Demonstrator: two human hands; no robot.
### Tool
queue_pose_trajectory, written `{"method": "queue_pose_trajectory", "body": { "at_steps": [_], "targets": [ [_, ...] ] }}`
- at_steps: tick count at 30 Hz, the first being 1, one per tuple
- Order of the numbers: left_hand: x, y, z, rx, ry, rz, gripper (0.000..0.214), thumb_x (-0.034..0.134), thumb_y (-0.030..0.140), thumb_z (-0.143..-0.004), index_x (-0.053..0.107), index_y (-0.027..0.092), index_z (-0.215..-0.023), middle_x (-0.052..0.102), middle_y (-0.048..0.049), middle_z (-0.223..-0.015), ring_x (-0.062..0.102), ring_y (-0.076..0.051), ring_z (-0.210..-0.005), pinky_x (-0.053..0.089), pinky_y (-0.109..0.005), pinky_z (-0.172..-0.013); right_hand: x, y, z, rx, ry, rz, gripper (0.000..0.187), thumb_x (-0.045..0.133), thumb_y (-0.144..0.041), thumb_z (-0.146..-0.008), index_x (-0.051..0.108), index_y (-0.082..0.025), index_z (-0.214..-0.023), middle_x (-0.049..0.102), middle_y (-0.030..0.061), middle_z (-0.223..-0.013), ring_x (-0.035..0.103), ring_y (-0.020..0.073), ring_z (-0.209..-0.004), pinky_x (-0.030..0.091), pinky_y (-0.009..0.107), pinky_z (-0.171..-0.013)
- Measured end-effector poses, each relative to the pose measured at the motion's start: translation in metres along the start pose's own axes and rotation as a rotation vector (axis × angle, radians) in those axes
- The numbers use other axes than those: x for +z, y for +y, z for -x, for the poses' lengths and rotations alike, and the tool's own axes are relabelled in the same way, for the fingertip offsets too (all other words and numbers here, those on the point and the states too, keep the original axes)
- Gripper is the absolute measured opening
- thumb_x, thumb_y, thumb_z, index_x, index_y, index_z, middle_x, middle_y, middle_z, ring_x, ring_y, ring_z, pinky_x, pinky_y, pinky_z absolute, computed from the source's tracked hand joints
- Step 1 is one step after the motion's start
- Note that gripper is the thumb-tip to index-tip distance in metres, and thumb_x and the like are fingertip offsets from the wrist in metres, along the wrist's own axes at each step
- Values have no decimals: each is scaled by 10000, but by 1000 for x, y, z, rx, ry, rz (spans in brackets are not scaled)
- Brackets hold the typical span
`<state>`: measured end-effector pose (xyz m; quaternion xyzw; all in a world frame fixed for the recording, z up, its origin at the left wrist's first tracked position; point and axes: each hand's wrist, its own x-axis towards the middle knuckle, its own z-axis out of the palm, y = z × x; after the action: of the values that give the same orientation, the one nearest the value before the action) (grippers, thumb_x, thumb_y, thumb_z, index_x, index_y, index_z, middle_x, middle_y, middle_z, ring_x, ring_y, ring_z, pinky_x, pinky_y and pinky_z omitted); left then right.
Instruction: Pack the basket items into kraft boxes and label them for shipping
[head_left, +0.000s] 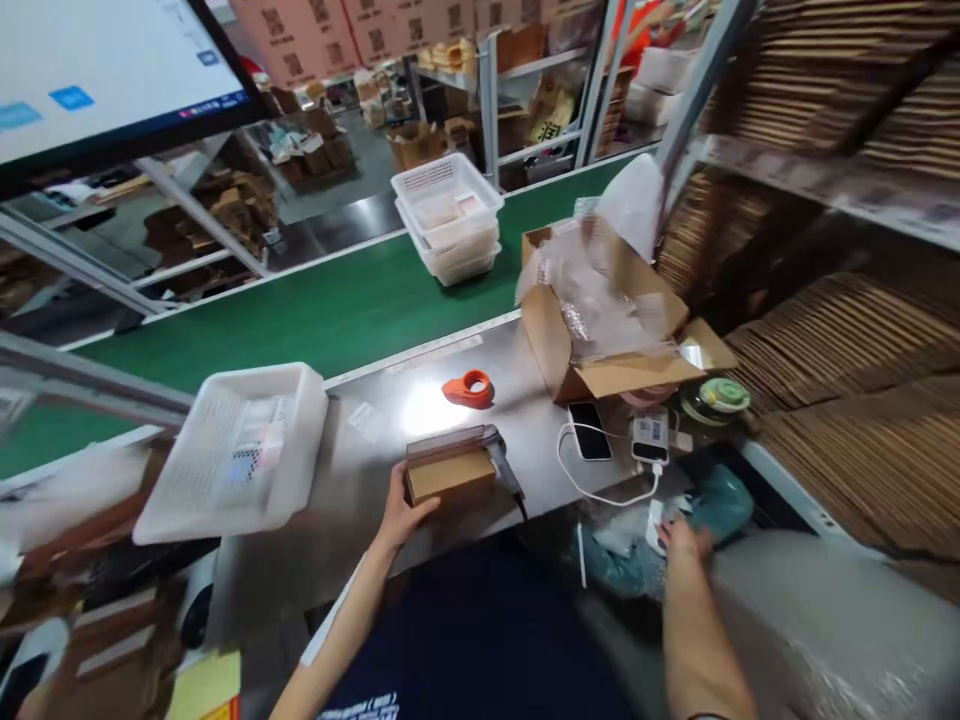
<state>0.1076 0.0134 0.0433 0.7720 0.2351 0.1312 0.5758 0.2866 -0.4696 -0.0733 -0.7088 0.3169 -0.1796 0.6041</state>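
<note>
My left hand point(403, 512) grips the left side of a small open cardboard box point(450, 478) on the metal bench, its thumb along the near edge. A grey device with a black cable, perhaps a handheld scanner point(504, 462), lies against the box's right end. Beyond the box sits an orange tape cutter point(469, 388). Over at the right, below the bench edge, my right hand point(684, 540) is closed on a small white item point(655, 526) among teal and clear plastic bags point(622, 560). Blur hides what this item is.
A white basket point(304, 440) stands left, holding packets. White baskets point(450, 215) are stacked on the green conveyor point(345, 305). A carton point(547, 340) of plastic wrap, two phones point(590, 432) with a white cable and a green-lidded container point(724, 396) sit right. Flat cardboard point(862, 440) fills the shelves.
</note>
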Motion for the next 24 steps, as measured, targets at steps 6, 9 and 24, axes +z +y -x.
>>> {"method": "queue_pose_trajectory", "body": {
  "at_steps": [6, 9, 24],
  "targets": [
    [-58, -40, 20, -137, 83, -201, 813, 903, 471, -564, 576, 217, -1263, 665, -110, -1292, 607, -366, -1309, 426, -577, -1181, 48, -16, 57, -140, -23, -31, 530, 660, -626, -688, 462, -300, -1057, 666, 113, -1018, 725, 333, -805, 634, 678, -784],
    [-86, -38, 26, -120, 85, -377, 836, 881, 393, -642, 550, 213, -1388, 650, -128, -1377, 578, -363, -1374, 364, -595, -1229, 103, -55, 137, -440, -636, 39, 461, 634, -594, -854, 610, -229, -1134, 726, 146, -1090, 735, 283, -905, 636, 543, -899],
    [-56, -6, -12, 34, -431, -926, 732, 833, 149, -713, 622, 211, -1412, 768, -162, -1194, 752, -405, -1112, 584, -515, -1000, 218, -102, 325, -1470, -1496, 930, 841, 800, -118, -770, 507, -149, -1558, 701, 295, -1323, 766, 405, -1080, 634, 484, -906]
  ]
}}
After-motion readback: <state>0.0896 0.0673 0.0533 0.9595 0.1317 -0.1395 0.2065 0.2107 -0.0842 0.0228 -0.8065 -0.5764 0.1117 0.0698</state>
